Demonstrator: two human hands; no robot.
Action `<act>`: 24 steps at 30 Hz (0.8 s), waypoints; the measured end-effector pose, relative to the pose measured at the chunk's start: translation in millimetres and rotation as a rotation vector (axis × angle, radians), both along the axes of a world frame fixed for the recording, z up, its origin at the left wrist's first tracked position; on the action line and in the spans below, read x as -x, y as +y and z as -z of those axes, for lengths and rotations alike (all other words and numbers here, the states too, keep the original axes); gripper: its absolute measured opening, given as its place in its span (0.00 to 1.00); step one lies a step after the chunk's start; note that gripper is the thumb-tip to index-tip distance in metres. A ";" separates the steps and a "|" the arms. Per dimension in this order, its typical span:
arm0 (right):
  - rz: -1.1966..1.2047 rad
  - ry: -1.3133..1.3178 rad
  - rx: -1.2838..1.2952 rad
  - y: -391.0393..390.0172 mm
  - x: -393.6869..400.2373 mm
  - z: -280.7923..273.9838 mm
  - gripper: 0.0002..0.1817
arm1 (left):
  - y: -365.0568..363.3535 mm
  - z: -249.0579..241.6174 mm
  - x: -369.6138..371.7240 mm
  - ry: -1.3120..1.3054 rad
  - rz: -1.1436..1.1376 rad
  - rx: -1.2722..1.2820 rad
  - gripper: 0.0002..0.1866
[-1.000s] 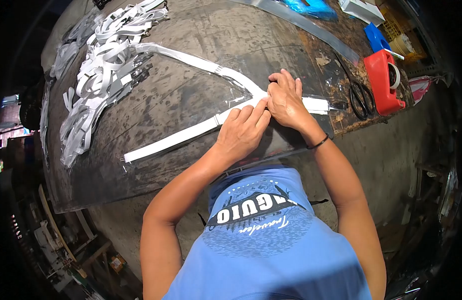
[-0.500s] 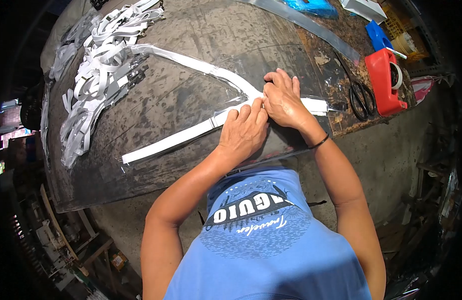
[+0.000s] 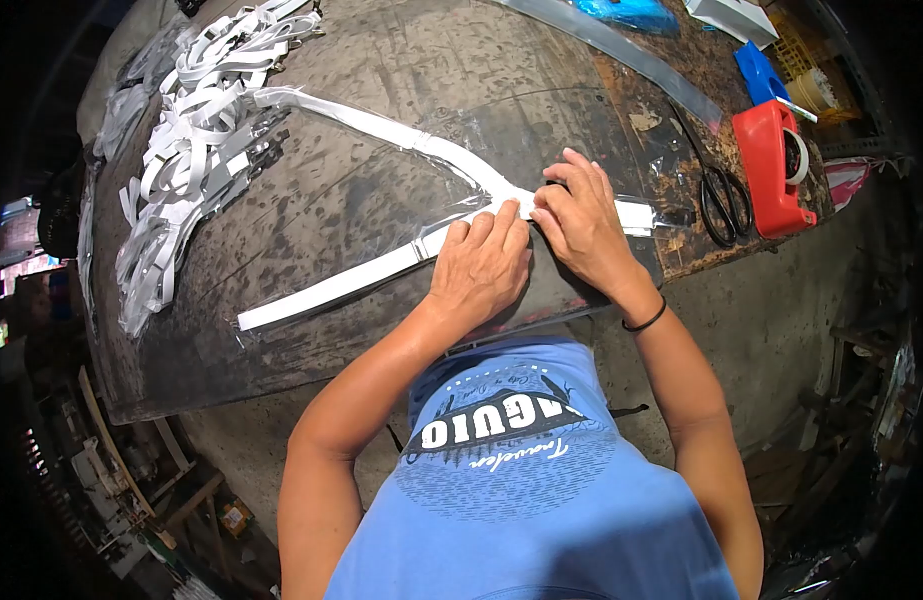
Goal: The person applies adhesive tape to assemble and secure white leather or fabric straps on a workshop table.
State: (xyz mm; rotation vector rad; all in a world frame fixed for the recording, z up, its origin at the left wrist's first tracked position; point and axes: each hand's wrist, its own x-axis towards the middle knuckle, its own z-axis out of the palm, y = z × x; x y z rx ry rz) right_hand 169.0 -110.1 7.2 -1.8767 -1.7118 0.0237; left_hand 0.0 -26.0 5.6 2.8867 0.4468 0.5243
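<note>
A pair of white suspenders [image 3: 331,295] lies in a Y shape inside a clear plastic sleeve, its two long straps spread to the left and a short end pointing right. My left hand [image 3: 481,262] rests on the lower strap beside the join, fingers stretched out and pressing down. Just right of the join, my right hand [image 3: 586,225] is over the short end. Its thumb and fingertips are near the plastic, with the other fingers raised and apart. The part of the strap beneath my hands is hidden.
A heap of white straps in plastic [image 3: 196,150] covers the table's left side. At the right are black scissors [image 3: 724,205], a red tape dispenser [image 3: 766,170] and a blue object [image 3: 758,70]. A long clear plastic strip [image 3: 621,55] lies along the far side.
My right hand has lifted slightly and shifted right, its fingers opening away from the join. My left hand has stayed nearly in place on the strap.
</note>
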 end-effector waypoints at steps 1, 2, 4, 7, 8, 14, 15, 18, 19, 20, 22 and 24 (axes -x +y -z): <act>-0.001 0.002 0.002 2.0 1.3 -0.1 0.08 | 0.1 0.1 0.0 0.002 -0.001 0.002 0.20; 0.013 -0.037 0.001 4.4 2.3 0.1 0.07 | 0.3 0.3 0.1 0.006 0.001 0.004 0.21; 0.027 -0.071 0.005 9.2 5.5 1.6 0.05 | 0.5 0.1 0.3 0.015 0.003 0.010 0.21; 0.103 -0.100 0.082 15.1 9.3 3.5 0.05 | 0.7 -1.3 -1.5 -0.012 0.001 0.011 0.25; 0.122 -0.089 0.113 16.7 10.0 3.5 0.05 | 0.7 -1.4 -1.9 -0.013 -0.004 0.010 0.27; 0.129 0.038 0.192 16.8 -0.8 -2.1 0.09 | -0.9 -7.0 -3.9 0.080 -0.022 -0.027 0.30; 0.113 0.125 0.242 13.6 -4.8 -5.9 0.11 | -1.4 -8.8 -4.2 0.128 -0.022 -0.020 0.30; 0.093 0.305 0.017 -11.0 -21.4 -18.6 0.10 | -1.1 -7.9 -5.1 0.125 -0.019 -0.064 0.29; 0.160 0.332 0.000 -23.6 -28.6 -33.1 0.10 | -0.8 -7.6 -5.1 0.119 -0.019 -0.064 0.29; 0.233 0.370 -0.046 -41.2 -39.6 -46.1 0.10 | -0.6 -7.4 -4.8 0.119 -0.017 -0.073 0.29; 0.482 0.660 -0.233 -76.7 -59.4 -62.5 0.07 | 0.4 -7.2 -4.0 0.105 -0.003 -0.081 0.29; 0.722 0.526 -0.338 -122.2 -99.4 -77.9 0.07 | 1.7 -5.5 -3.6 0.146 -0.013 -0.113 0.28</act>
